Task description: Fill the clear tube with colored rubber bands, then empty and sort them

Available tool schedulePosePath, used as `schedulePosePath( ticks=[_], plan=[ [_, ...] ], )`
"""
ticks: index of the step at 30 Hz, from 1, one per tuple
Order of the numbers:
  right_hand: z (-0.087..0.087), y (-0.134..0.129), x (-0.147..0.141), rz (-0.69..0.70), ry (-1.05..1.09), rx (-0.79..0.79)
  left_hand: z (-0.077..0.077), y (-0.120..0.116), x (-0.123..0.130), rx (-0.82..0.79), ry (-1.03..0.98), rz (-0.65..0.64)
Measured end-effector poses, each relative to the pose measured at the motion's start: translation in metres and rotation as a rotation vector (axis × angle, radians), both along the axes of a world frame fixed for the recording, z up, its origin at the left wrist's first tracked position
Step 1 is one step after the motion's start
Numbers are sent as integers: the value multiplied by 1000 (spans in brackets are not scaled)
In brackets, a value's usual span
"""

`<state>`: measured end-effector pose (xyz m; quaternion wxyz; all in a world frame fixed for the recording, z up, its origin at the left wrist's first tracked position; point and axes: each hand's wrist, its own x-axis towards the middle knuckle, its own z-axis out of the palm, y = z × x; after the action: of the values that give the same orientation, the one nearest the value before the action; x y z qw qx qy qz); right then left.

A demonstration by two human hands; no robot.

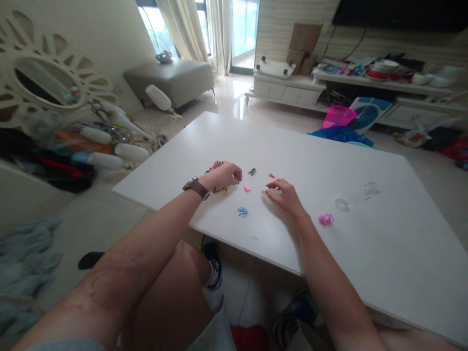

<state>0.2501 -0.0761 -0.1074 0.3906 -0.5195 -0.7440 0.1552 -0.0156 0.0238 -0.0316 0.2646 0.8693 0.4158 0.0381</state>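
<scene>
My left hand (pixel 231 174), with a brown-strapped watch (pixel 197 187) on the wrist, is closed with its fingers curled. Whatever it may hold is hidden. Under and behind it lies a mixed pile of colourful elastic bands (pixel 219 164), partly covered by the hand. My right hand (pixel 284 195) hovers low over the table, thumb and fingers apart. Between the hands lie small groups of bands: black ones (pixel 252 171), pink ones (pixel 247 189) and red ones (pixel 271 175). Blue bands (pixel 243 212) lie nearer the front edge.
The white table (pixel 310 161) spans the middle. A clear plastic jar (pixel 371 191) lies to the right, with a clear ring-shaped piece (pixel 342 204) and a pink lid-like item (pixel 325 219) nearby. A lamp with white shades (pixel 159 98) stands beyond the left edge.
</scene>
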Motion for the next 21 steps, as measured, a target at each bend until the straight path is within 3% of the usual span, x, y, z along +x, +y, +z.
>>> schedulePosePath(
  ticks=[7, 14, 21],
  plan=[
    [5, -2, -7, 25, 40, 5, -14, -19, 34, -156, -271, -52],
    [6, -5, -11, 81, 66, -14, -16, -30, 56, -230, -313, -105],
    [7, -5, -13, 100, 93, -13, -22, -27, 61, -319, -340, -97]
  ],
)
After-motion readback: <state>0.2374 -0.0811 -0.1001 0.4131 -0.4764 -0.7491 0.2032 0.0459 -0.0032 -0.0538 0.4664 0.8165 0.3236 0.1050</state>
